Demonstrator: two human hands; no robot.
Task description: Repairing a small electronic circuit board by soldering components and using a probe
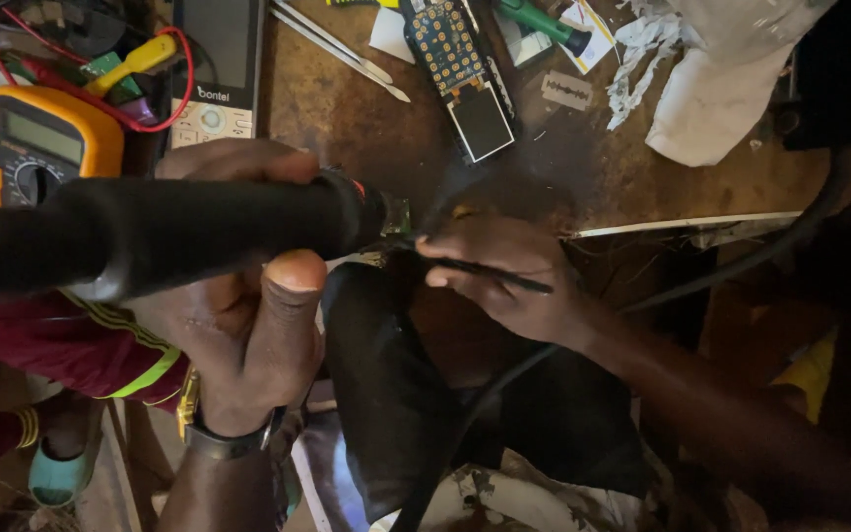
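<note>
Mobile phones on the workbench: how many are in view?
2. A black-and-white keypad phone lies beside the yellow multimeter; an opened phone with its keypad board exposed lies at top centre. Others may be hidden.

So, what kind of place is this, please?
Probably a small phone or electronics repair bench: an orange multimeter, an opened phone circuit board and tweezers lie on a worn wooden table.

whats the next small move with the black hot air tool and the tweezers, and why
Probably hold the nozzle steady. The left hand grips the black hot air tool, its tip meeting the small green board at the bench edge. The right hand pinches thin black tweezers pointing at the board, so heat and grip already meet there.
</note>
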